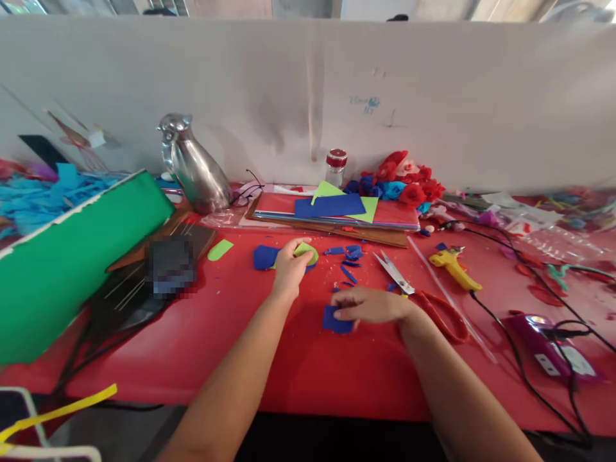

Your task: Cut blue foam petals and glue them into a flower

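My left hand (290, 264) has its fingers closed on a green petal-shaped piece (307, 252), just right of a blue piece (265, 257) on the red table. Nearer to me, my right hand (368, 305) pinches a blue square piece (335, 320) at its right edge. Small blue scraps (349, 274) lie between and beyond the hands. Scissors (397, 274) with red handles lie with blades apart, just beyond my right hand. Another green petal-shaped piece (220, 249) rests to the left.
Stacked sheets (380, 224) lie behind, near a glass jar (335, 168), a metal jug (199, 168) and red and blue flowers (409, 179). A green box (81, 256) stands left. A yellow glue gun (457, 269) and purple device (548, 346) with cables are right.
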`<state>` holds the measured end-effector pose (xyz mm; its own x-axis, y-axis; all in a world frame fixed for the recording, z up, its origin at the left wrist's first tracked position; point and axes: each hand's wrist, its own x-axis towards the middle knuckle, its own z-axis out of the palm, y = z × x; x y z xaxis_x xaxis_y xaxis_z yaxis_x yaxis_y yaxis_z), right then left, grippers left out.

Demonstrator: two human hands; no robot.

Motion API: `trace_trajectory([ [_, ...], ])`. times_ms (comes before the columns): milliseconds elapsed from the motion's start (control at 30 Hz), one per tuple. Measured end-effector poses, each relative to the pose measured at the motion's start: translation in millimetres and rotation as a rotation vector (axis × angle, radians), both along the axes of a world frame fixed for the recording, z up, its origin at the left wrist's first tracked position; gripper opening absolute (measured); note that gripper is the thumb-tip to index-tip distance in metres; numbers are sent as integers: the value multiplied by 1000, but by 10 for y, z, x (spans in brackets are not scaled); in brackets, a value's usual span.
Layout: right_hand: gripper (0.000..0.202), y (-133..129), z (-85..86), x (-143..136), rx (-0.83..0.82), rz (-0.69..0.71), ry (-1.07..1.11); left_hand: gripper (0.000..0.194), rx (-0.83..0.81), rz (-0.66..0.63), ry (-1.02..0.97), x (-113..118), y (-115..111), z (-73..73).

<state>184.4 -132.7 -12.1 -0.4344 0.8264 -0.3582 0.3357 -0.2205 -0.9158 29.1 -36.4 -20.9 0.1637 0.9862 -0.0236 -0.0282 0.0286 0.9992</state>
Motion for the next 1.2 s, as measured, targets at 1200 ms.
trace_trajectory([
  [1200,20,219,-120,456,442,-1497,567,42,934,-687,1031,702,-297,-389],
])
